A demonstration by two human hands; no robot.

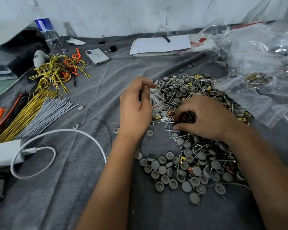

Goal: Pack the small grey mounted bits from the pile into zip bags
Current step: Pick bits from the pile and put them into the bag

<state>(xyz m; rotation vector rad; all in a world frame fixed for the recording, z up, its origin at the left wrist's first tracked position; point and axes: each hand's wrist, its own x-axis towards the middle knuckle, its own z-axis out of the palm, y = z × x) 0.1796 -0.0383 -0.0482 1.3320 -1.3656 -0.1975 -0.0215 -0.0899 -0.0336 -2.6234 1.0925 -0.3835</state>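
Grey round bits (189,160) lie heaped on a grey cloth (83,171), where the right hand (204,118) curls its fingers into the pile while the left hand (136,103) pinches a small clear bag (156,98), best held mouth-open just beside the pile.

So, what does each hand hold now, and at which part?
The left hand pinches a small zip bag by its upper edge. The right hand curls into the pile; its hold cannot be told.
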